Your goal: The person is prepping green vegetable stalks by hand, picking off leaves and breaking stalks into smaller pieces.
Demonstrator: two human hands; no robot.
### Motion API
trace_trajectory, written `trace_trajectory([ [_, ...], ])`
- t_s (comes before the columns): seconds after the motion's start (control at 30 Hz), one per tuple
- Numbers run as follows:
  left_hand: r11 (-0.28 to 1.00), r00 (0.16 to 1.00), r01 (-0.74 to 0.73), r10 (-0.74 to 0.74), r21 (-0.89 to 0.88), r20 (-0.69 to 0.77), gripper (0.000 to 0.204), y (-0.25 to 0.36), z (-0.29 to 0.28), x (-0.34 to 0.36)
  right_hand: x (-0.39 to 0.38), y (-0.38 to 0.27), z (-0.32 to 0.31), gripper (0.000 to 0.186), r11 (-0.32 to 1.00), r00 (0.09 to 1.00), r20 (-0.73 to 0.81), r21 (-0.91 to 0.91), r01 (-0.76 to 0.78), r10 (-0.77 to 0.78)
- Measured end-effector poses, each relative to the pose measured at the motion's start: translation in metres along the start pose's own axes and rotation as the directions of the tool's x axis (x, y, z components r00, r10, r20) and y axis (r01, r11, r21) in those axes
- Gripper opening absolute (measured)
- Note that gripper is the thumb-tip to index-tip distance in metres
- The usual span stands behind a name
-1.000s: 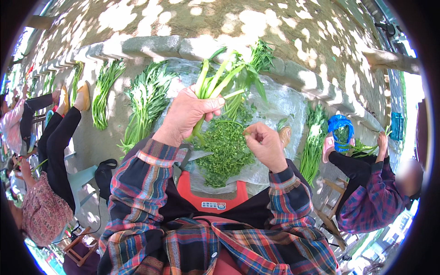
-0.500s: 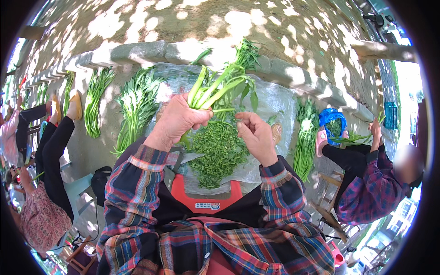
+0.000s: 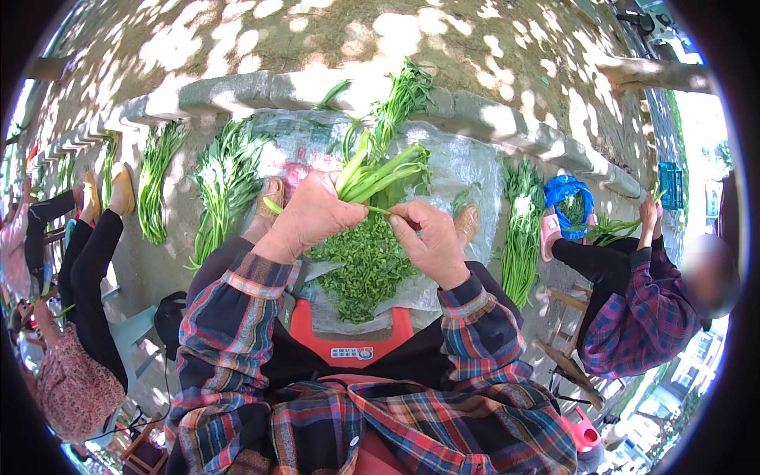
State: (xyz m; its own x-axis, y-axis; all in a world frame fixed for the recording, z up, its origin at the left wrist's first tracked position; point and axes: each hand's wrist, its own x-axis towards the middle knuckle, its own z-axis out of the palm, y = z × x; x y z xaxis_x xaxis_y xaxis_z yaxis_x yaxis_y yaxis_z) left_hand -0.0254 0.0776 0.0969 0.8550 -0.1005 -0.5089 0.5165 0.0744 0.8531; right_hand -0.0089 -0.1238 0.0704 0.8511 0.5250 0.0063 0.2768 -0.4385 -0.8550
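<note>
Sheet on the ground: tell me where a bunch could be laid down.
The sheet is bare on its right side, between the held stalks and the bunch off its edge, and at upper left by the curb. The middle is crowded by the trimmings pile and both hands.

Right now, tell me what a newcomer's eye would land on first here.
First, the bunch of green stalks gripped in the left hand at the centre, with the right hand pinching one stem beside it. Just below them lies a heap of plucked green leaves on a grey plastic sheet. Bundles of long greens are laid out on the ground to the left and right, where two other people sit.
</note>
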Motion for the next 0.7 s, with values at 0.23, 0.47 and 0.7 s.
trace_trajectory([
  [0.23, 0.998, 0.999, -0.011, 0.013, 0.059, -0.035, 0.010, -0.007, -0.005, 0.003, 0.000, 0.001, 0.007, 0.008, 0.985, 0.995, 0.038, -0.142, 0.095, -0.090],
  [0.47, 0.999, 0.998, -0.030, 0.028, 0.044, 0.055, 0.015, -0.012, -0.008, 0.004, -0.003, -0.003, 0.012, 0.004, 0.994, 0.993, -0.058, 0.047, -0.098, 0.100],
  [0.7, 0.980, 0.990, 0.031, -0.003, -0.196, 0.138, 0.014, -0.010, -0.008, -0.001, 0.003, 0.011, 0.004, 0.012, 0.889, 0.933, -0.151, 0.384, -0.249, 0.326],
])
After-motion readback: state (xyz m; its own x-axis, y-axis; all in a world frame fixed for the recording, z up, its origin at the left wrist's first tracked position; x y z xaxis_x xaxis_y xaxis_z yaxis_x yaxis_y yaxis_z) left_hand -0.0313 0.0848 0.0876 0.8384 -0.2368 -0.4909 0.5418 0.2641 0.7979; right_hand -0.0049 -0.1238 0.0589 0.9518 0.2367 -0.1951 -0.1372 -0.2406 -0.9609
